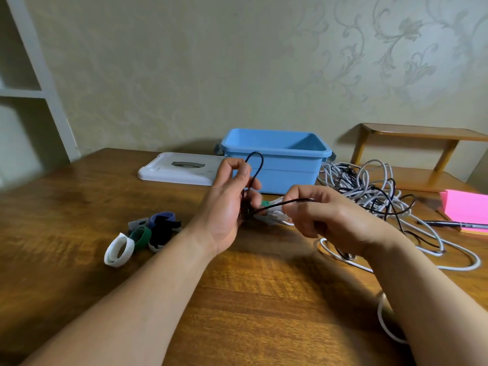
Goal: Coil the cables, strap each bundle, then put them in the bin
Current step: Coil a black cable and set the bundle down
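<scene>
Wood-grain table (250, 299), set against a pale wall (184, 62) papered with scrollwork, white shelving (39, 75) at left. A blue plastic bin (287, 167) is stood open at the far edge, with its white lid (158, 171) laid flat just left of it. A thin black cable (260, 165) is gripped in the left hand (229, 204), its loop upright before the bin, and pinched by the right hand (324, 215), the run between lying left to right and trailing into the grey cable tangle (369, 186) by the right edge; rolled straps (148, 233) are heaped toward the left edge.
</scene>
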